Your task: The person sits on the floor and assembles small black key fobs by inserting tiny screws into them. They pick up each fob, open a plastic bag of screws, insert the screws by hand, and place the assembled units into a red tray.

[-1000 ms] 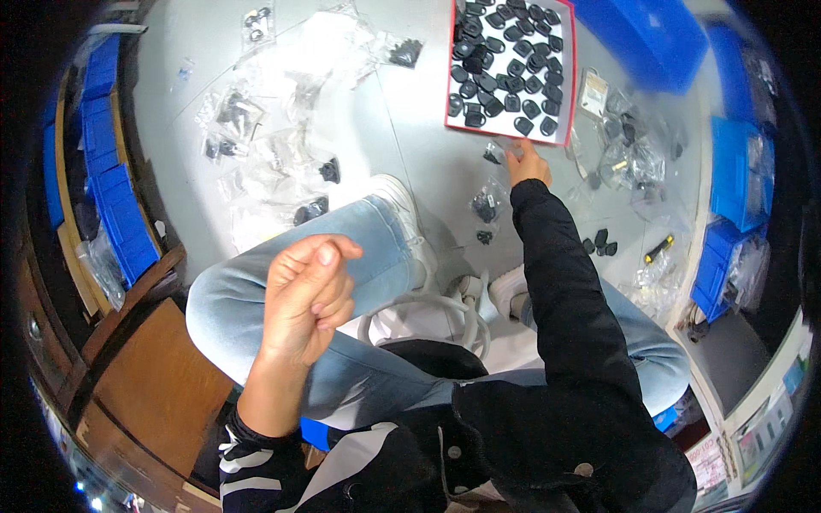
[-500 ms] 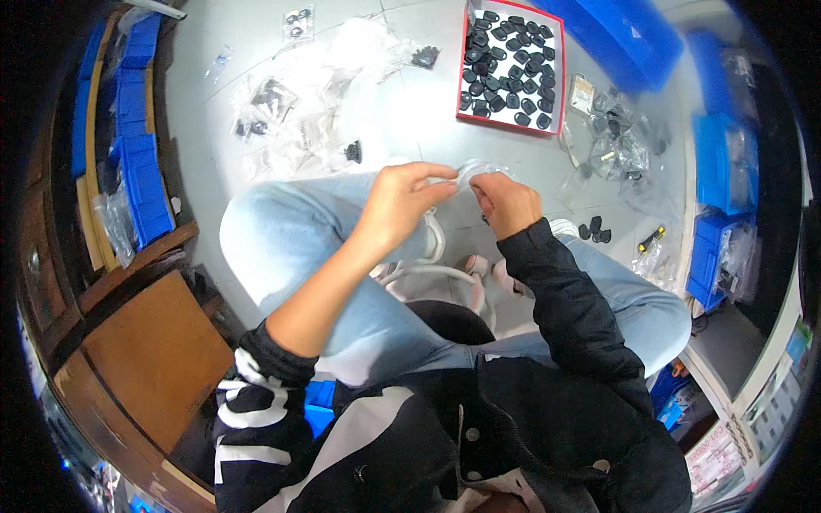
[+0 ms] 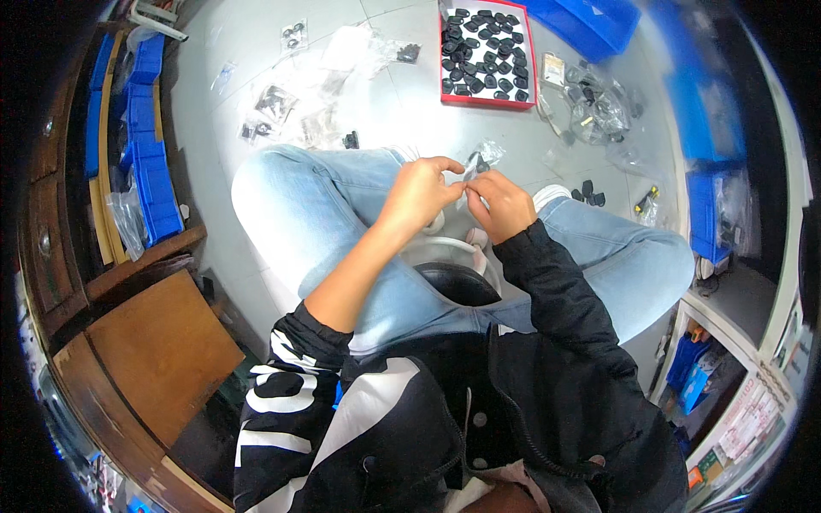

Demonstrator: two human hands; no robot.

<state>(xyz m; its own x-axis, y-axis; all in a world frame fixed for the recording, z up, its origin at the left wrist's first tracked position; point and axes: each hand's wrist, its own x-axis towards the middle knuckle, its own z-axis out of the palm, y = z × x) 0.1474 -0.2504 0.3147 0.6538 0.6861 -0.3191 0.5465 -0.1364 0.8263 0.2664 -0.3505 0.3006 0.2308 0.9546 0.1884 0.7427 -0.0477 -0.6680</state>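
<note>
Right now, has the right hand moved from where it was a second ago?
Yes, toward the wearer: the right hand, earlier at the red-rimmed box, is now well short of it.

Well left of the left grip [image 3: 417, 191], blue bins [image 3: 157, 190] are lined up beside drawers [image 3: 60, 252]; well right of the right grip [image 3: 506, 208], a shelf [image 3: 742, 316] is seen.

small bag [image 3: 475, 162]: glossy plastic (crinkled, see-through) | jeans [image 3: 282, 214]: matt cloth | blue tub [image 3: 590, 26]: smooth plastic

Grey floor [image 3: 203, 154] between wooden drawers [image 3: 58, 274] and white shelving [image 3: 758, 352].
</note>
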